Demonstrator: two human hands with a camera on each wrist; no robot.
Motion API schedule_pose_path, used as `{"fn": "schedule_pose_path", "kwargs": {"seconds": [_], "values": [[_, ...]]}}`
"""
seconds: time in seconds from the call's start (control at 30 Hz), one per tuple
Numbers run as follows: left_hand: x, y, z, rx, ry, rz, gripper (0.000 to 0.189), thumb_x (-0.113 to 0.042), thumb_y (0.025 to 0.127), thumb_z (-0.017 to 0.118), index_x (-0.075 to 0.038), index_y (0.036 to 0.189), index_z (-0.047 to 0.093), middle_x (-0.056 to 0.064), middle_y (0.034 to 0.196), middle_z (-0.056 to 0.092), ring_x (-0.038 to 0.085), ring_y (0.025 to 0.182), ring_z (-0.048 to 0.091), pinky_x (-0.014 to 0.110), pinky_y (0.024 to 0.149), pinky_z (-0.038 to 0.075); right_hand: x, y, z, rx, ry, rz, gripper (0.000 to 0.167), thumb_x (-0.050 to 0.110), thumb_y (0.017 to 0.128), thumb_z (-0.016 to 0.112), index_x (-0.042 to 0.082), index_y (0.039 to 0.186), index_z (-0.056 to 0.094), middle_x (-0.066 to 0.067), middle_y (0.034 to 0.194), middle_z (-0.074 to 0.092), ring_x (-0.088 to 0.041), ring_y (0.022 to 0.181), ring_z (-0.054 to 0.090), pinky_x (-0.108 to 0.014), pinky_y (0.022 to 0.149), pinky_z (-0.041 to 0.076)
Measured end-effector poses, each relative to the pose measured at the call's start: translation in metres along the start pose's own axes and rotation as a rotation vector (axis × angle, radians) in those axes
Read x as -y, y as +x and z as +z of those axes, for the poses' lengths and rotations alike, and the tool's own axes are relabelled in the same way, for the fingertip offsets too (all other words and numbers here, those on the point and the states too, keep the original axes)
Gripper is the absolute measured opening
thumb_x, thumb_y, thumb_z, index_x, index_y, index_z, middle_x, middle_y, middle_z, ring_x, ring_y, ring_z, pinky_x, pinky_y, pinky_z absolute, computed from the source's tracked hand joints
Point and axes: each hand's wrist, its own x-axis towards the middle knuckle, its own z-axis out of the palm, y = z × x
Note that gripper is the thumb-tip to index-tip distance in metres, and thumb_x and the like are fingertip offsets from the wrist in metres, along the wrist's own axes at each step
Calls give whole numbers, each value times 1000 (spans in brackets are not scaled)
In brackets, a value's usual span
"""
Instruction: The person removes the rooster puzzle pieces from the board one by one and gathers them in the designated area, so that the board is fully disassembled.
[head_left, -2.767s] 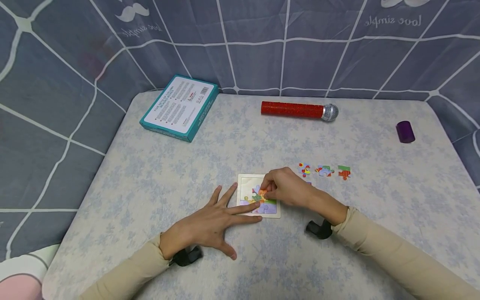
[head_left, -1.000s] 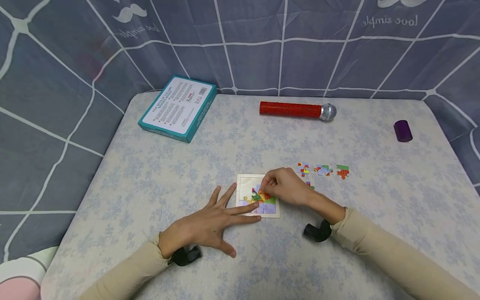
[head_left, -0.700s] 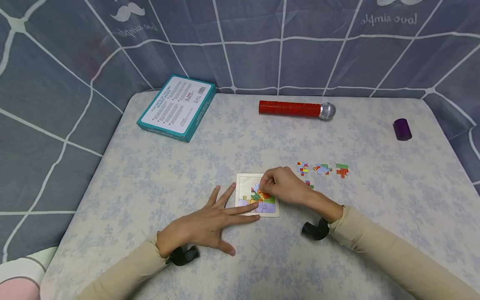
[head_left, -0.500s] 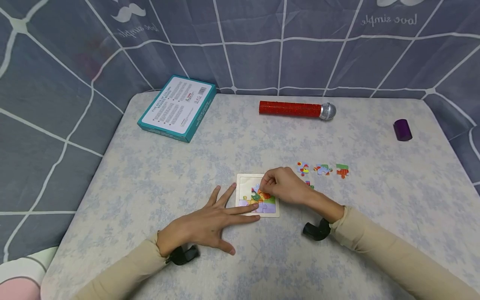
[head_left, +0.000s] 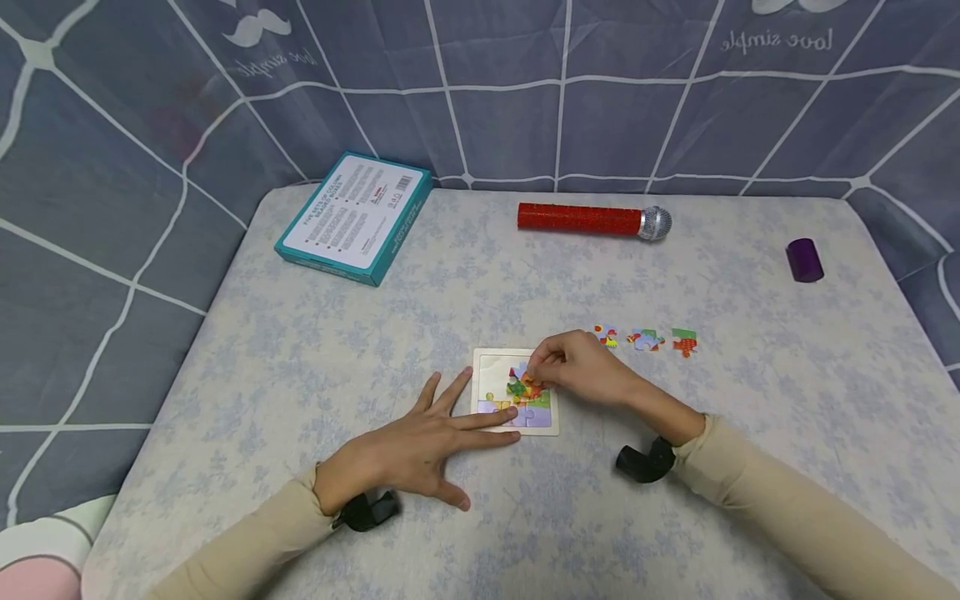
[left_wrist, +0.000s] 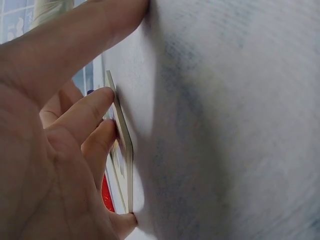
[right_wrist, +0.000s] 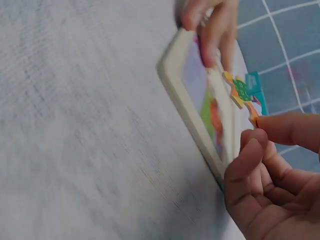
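Note:
My right hand (head_left: 585,371) pinches a green and orange jigsaw piece (right_wrist: 242,91) between thumb and index finger. In the right wrist view this piece stands tilted, raised off the puzzle tray (right_wrist: 186,107). The square tray with a cream rim lies on the table, with purple and green pieces (head_left: 538,414) fitted along its lower rows. My left hand (head_left: 416,450) is spread flat with its fingers straight. Two of its fingertips reach over the tray's lower part, and another touches the left rim. In the left wrist view, the tray (left_wrist: 128,165) shows edge-on beside these fingers.
Loose jigsaw pieces lie right of the tray: one (head_left: 606,335) partly behind my right hand, a middle one (head_left: 647,339) and a red-green one (head_left: 685,342). Further back are a teal box (head_left: 352,217), a red microphone (head_left: 592,220) and a purple cylinder (head_left: 805,260).
My right hand has drawn slightly up and to the right, and the pinched piece has shifted with it and tilted. It now covers a loose piece seen earlier. My left hand stays put.

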Motion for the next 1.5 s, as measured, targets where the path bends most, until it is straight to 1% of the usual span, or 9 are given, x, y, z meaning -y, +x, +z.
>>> {"fn": "schedule_pose_path", "kwargs": {"seconds": [0.07, 0.2, 0.53, 0.67, 0.8, 0.97, 1.17, 1.3, 1.5], "values": [[0, 0, 0, -1, 0, 0, 96, -53, 74, 81, -40, 154, 31, -18, 162, 13, 44, 144, -19, 71, 107, -9, -1, -5, -7, 17, 23, 16, 10, 7, 89, 61, 6, 90, 72, -5, 73, 65, -18, 67, 58, -28, 63, 46], [0, 0, 1, -7, 5, 2, 96, -53, 73, 81, -40, 154, 30, -17, 162, 13, 44, 144, -19, 71, 107, -9, -5, -19, -28, 31, 16, 72, 9, 7, 88, 62, 5, 92, 70, -8, 69, 59, -20, 65, 53, -29, 61, 43], [1, -1, 2, -19, 15, 11, 97, -54, 73, 81, -38, 154, 31, -16, 162, 14, 44, 145, -18, 70, 108, -9, -34, -61, -79, 35, 12, 210, 16, 14, 91, 66, 1, 98, 70, -7, 82, 64, -16, 73, 57, -29, 66, 49], [1, -1, 2, -16, 13, 10, 97, -54, 73, 81, -39, 154, 30, -16, 162, 14, 43, 145, -19, 70, 107, -9, -44, -70, -94, 29, -19, 244, 19, 17, 92, 66, 0, 100, 70, -7, 81, 64, -15, 72, 57, -30, 67, 49], [2, -2, 3, -15, 19, 11, 97, -54, 73, 80, -38, 155, 30, -16, 162, 13, 43, 145, -19, 70, 108, -9, -50, -73, -106, 35, -75, 265, 21, 20, 93, 67, 1, 100, 71, -4, 76, 61, -14, 68, 55, -30, 65, 48], [2, -1, 3, -17, 22, 19, 97, -55, 73, 79, -37, 155, 29, -16, 163, 13, 43, 145, -19, 70, 108, -9, -52, -70, -112, 41, -151, 287, 20, 21, 92, 69, 2, 97, 71, -1, 70, 57, -12, 64, 53, -28, 62, 45], [2, -1, 3, -21, 24, 28, 97, -56, 73, 79, -37, 155, 29, -15, 163, 13, 44, 145, -19, 71, 107, -8, -51, -66, -109, 35, -251, 240, 15, 19, 91, 69, 4, 90, 72, 2, 62, 53, -9, 59, 47, -26, 58, 38], [2, -1, 3, -28, 17, 30, 98, -55, 73, 80, -37, 155, 30, -14, 163, 15, 45, 145, -18, 72, 107, -7, -50, -64, -106, 12, -325, 212, 11, 18, 90, 70, 7, 85, 71, 4, 57, 50, -8, 57, 42, -25, 55, 33], [3, -1, 3, -31, 13, 40, 97, -55, 73, 80, -36, 155, 30, -13, 163, 15, 46, 145, -17, 73, 107, -6, -46, -63, -102, -19, -362, 219, 10, 15, 90, 68, 9, 84, 73, 4, 59, 52, -11, 58, 43, -25, 53, 32]]}}
